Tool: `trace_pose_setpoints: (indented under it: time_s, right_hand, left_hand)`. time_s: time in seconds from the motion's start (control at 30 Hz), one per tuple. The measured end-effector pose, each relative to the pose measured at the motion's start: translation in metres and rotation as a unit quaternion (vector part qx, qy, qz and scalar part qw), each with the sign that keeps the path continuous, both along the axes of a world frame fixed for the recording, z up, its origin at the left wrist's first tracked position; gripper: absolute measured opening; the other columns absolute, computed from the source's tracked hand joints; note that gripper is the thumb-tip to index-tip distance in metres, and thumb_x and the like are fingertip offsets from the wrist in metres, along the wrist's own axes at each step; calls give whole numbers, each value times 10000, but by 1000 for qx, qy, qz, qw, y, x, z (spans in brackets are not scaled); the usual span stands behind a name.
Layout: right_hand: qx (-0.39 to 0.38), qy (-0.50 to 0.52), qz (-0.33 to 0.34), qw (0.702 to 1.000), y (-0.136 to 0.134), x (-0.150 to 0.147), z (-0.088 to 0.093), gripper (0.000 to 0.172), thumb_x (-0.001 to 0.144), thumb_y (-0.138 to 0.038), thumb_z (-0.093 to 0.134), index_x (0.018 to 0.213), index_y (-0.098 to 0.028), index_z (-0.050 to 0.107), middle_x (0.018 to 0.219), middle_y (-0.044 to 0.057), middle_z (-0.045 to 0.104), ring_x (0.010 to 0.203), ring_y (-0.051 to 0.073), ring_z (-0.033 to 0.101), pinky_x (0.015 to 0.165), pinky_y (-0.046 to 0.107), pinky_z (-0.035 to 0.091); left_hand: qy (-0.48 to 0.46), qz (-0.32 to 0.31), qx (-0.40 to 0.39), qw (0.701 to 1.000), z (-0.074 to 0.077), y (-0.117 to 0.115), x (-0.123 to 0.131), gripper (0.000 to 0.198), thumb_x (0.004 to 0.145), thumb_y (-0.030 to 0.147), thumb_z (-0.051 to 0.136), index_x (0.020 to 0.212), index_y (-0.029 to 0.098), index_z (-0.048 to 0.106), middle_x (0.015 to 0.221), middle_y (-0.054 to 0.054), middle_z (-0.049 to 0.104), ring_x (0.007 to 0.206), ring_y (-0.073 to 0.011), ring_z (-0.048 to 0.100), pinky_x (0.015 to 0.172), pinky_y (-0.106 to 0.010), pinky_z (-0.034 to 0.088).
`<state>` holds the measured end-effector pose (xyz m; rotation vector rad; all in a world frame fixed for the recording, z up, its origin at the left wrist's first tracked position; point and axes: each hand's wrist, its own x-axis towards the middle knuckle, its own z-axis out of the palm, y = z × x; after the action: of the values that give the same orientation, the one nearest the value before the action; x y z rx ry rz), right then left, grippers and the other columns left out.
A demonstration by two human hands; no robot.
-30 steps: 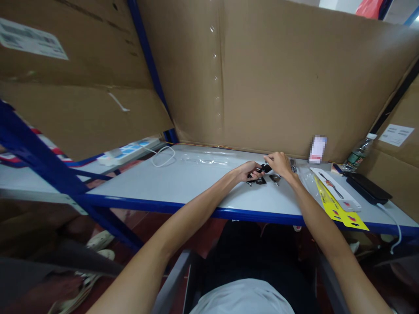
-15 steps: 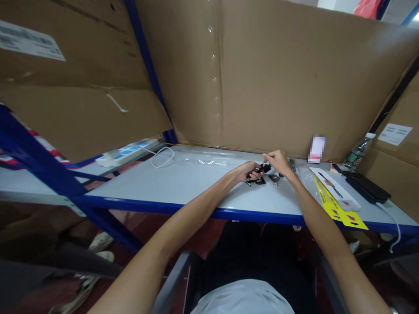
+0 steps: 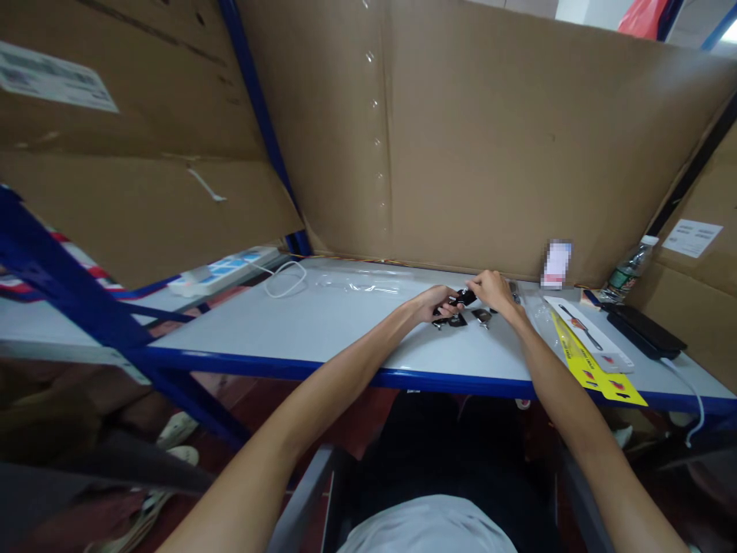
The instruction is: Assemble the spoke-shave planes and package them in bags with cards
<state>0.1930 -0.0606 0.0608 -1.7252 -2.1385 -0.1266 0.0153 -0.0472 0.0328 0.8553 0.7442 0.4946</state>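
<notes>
Above the grey tabletop, my left hand (image 3: 437,302) is closed around a small black part (image 3: 464,297) whose exact kind I cannot make out. My right hand (image 3: 489,289) is closed at the part's far right end, fingertips pinched against it. Below the hands, a dark flat piece with a shiny metal bit (image 3: 457,320) lies on the table. A second dark piece with a metal screw-like end (image 3: 482,316) rests just right of it. Some more small dark items (image 3: 513,289) are partly hidden behind my right wrist.
Yellow and white printed cards (image 3: 593,346) lie to the right, beside clear plastic packaging (image 3: 541,313). Further right are a black case (image 3: 645,330) with a white cable and a plastic bottle (image 3: 629,270). A phone (image 3: 556,265) leans on the cardboard wall (image 3: 461,138). A power strip (image 3: 224,270) sits left.
My right hand has lowered slightly, its fingers now closer around the right end of the black part. My left hand stays nearly in place.
</notes>
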Motion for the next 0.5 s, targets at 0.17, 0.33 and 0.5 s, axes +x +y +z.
trace_pose_setpoints:
  time_s: [0.17,0.33,0.5]
  right_hand:
    - [19,4,3,1000,-1,-1,-1,384,982,-443,544,940,-205,842,888,119,787,795,208,687,609,279,324]
    - [22,7,8,1000,-4,-1,1,364,976,-432,558,932,-210,843,865,115,779,766,203,663,595,285,302]
    - [20,16,14,1000,-4,-2,0,343,973,-419,575,937,-209,844,862,120,777,748,201,648,597,287,302]
  left_hand:
    - [-12,8,-8,1000,-2,3,-2,90,916,120,424,855,169,470,616,10,477,347,-39,267,283,-126,169]
    - [-20,4,-16,1000,-4,5,-2,85,906,108,440,860,168,478,624,6,488,347,-42,283,284,-124,181]
    - [-40,5,-46,998,-8,10,-4,85,897,106,446,861,178,471,613,11,476,335,-52,300,279,-135,183]
